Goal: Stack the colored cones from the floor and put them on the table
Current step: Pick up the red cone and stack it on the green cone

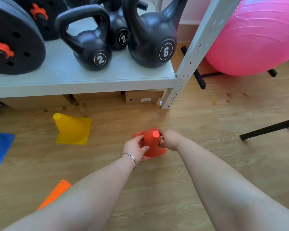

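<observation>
Red plastic cone (pixel 150 141) upright on wooden floor (pixel 207 147). Left grip (pixel 135 147) and right grip (pixel 169 139) clamped on its opposite flanks. Advice: lift straight up, then lower squarely over yellow plastic cone (pixel 72 130) to left.

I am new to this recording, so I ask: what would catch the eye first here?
The left hand and the right hand grip a red cone on the wooden floor, at the centre. A yellow cone stands to its left, before a shelf with black kettlebells; a large pink ball fills the upper right corner.
</observation>
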Available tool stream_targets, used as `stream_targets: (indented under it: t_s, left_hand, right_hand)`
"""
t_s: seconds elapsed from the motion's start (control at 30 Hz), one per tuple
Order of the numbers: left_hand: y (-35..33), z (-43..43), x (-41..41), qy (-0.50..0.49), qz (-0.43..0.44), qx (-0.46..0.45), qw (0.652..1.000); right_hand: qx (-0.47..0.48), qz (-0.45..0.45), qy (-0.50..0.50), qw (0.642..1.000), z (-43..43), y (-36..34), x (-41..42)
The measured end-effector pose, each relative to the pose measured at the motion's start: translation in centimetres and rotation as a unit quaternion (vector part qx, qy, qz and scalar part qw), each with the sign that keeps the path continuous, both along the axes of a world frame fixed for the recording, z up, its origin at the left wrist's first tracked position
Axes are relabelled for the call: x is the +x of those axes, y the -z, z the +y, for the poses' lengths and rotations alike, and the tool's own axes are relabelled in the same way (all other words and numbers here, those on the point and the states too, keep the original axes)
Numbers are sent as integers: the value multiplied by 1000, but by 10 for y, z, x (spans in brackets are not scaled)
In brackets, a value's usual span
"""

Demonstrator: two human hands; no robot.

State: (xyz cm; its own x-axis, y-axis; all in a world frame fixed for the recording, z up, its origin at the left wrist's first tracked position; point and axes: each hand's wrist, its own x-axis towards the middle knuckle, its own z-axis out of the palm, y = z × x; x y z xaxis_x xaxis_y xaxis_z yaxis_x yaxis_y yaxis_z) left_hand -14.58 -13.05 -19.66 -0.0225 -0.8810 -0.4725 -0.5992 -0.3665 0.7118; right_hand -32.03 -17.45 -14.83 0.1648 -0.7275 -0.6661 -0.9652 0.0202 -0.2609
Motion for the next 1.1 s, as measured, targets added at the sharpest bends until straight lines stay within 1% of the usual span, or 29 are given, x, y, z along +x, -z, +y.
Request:
stream_targets:
  t_s: [0.2,0.43,0.6,0.73,0.87,0.97,1.1]
  left_hand:
    - [2,9,6,-12,10,-9,1000]
    - [-9,38,47,-11,-28,14,999]
    - [-15,48,80,-11,-58,30,998]
    - [-16,49,93,8,-63,49,997]
    - [-15,50,92,12,-71,40,997]
    - [-15,50,91,51,-112,28,992]
    - [-21,49,97,111,-206,23,972]
  right_hand:
    - [0,-44,44,998,9,3,2]
    - [-10,-127,78,989,44,1,44]
    - [-16,-159,107,981,61,5,76]
    - [-24,-133,94,986,67,8,89]
    - [-38,-98,75,992,70,11,92]
    - [-51,-63,49,995,73,13,92]
    - [-108,6,-10,994,77,10,89]
